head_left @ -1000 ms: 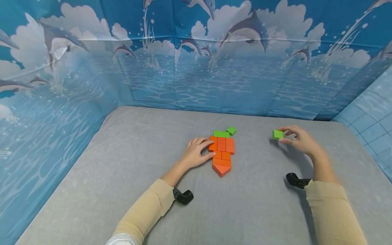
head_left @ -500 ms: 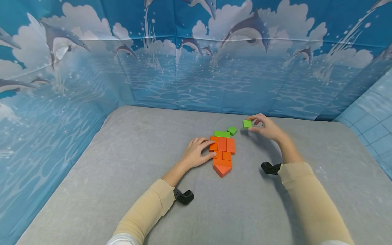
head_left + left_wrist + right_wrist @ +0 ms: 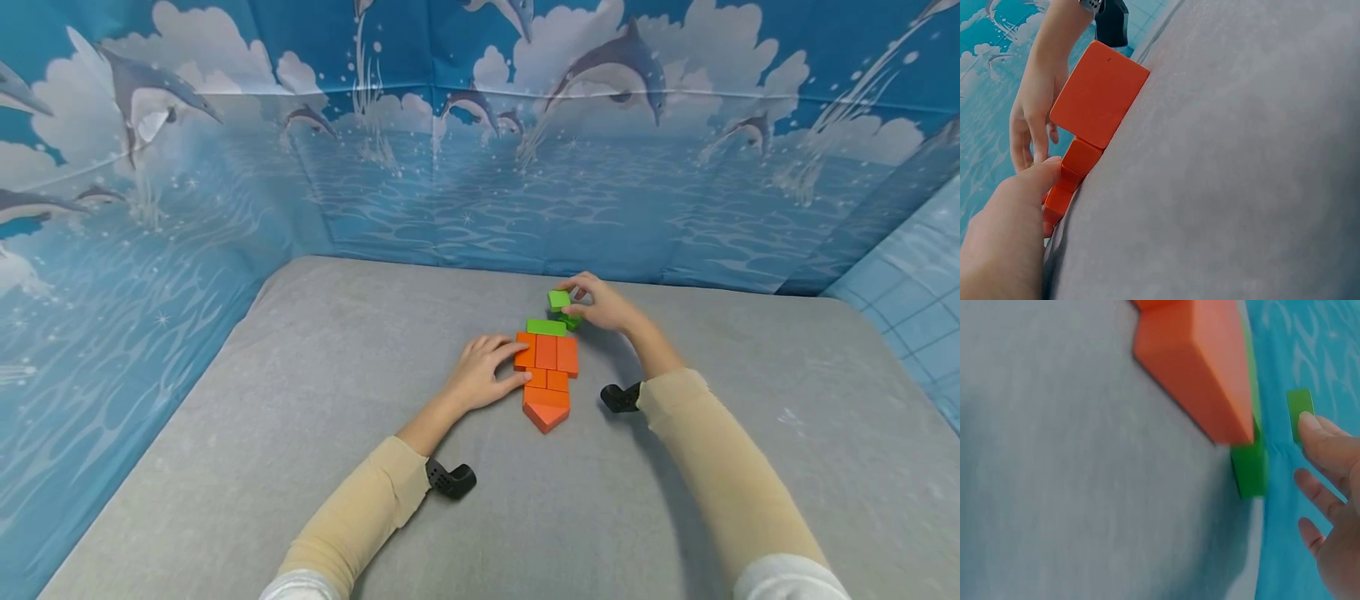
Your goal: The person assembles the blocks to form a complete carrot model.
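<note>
Several orange blocks (image 3: 546,353) lie flat against each other, tapering to a wedge-shaped block (image 3: 545,414) at the near end. A long green block (image 3: 546,327) lies along their far edge. My left hand (image 3: 480,375) rests at their left side, index finger and thumb touching the orange pieces with relaxed fingers. Beyond the row, my right hand (image 3: 606,307) pinches a small green block (image 3: 558,298) between thumb and fingers. It is held above a second small green block (image 3: 573,322), which my fingers partly hide. The right wrist view shows the held block beside the thumb (image 3: 1311,425).
A grey cloth-covered table (image 3: 375,333) spreads around the blocks. Behind it hangs a blue curtain (image 3: 480,217) printed with dolphins, which also runs along the left. Each wrist carries a black camera mount (image 3: 452,482).
My right hand has carried the small green block leftward from the right side to over the other small green block. The left hand and the orange blocks have stayed in place.
</note>
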`<state>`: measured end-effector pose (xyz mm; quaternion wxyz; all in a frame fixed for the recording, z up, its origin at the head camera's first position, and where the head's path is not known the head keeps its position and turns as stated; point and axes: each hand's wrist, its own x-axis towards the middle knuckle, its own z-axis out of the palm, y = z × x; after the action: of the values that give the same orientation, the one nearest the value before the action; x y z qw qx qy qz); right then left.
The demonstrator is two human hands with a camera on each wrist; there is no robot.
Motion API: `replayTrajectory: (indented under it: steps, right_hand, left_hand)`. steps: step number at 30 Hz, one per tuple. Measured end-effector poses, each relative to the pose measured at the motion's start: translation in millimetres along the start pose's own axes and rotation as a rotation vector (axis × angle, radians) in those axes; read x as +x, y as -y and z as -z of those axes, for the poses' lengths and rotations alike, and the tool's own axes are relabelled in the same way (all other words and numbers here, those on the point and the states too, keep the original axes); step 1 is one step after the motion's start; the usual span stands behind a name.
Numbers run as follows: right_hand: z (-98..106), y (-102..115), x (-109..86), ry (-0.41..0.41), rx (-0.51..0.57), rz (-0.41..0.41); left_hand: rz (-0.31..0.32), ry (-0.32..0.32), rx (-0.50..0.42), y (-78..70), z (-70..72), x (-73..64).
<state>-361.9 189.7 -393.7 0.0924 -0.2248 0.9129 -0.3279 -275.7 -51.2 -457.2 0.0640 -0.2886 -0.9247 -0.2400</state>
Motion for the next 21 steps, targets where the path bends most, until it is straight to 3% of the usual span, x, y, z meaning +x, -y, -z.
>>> replayTrajectory:
  steps: [10,21]
  right_hand:
    - [-20,14,22.2,0.02,-0.118,0.001]
    - [-31,15,29.8,-0.011,-0.131,0.003]
  left_hand:
    - [-0.013,-0.013,-0.004,0.1,1.4,0.2]
    - [-0.013,-0.016,-0.006,0.4,0.3,-0.5]
